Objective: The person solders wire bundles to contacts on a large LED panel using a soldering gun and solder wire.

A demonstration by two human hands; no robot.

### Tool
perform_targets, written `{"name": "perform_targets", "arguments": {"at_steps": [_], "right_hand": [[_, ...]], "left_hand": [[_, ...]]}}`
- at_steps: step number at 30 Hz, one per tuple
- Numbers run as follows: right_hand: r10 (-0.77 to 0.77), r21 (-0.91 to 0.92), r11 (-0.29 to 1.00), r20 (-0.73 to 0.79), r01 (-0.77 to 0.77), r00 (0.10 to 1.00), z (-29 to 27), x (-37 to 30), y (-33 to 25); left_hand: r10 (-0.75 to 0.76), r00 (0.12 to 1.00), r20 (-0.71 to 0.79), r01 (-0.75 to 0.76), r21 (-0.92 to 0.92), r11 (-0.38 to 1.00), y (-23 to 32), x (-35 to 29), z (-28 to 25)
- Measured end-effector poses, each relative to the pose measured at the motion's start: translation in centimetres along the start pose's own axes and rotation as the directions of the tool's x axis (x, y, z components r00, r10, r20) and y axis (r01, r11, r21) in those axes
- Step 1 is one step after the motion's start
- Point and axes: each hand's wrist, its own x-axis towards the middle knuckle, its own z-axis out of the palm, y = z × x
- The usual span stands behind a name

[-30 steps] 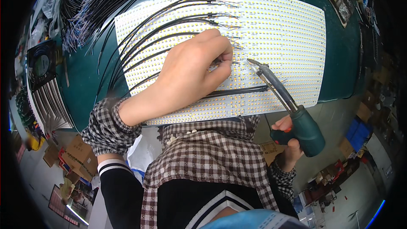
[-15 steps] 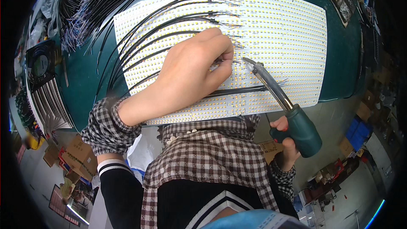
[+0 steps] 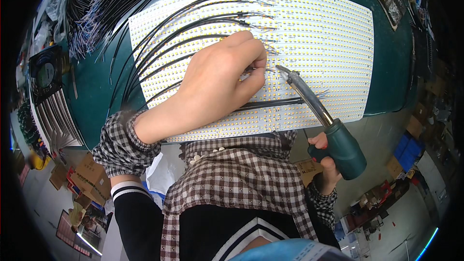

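A white LED board covered in rows of small yellow chips lies in front of me. My left hand rests over its middle, thumb and forefinger pinched on a black cable whose thin bare-ended wires poke out past the fingertips. My right hand grips a green-handled soldering gun below the board's right front edge. The gun's tip meets the board near the pinched wires; whether it touches them I cannot tell. Several other black cables lie across the board's left half, their wire ends at its centre.
Beside my left fingers, a short bundle of black cables lies along the front rows. A big heap of black cables covers the back left of the green table. A black fan sits at the left, a grimy tray at the back right.
Hardly anything differs. The soldering gun has shifted very slightly to the left; my left hand keeps its pinch in the same place.
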Motion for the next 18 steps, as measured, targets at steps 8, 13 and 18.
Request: {"name": "perform_targets", "arguments": {"at_steps": [8,13,18], "right_hand": [[0.057,0.024,0.998,-0.048,-0.055,0.997,0.5,0.0,-0.6],[0.031,0.058,0.998,-0.039,-0.028,0.999,0.5,0.3,-0.9],[0.029,0.087,0.996,-0.043,-0.025,0.999,0.6,0.5,-0.9]], "left_hand": [[0.005,1.0,-0.001,-0.005,0.017,1.0,0.1,-0.1,-0.1],[0.002,1.0,0.006,-0.002,0.008,1.0,0.1,-0.1,-0.1],[-0.013,1.0,0.015,0.012,0.016,1.0,0.1,-0.1,-0.1]]}}
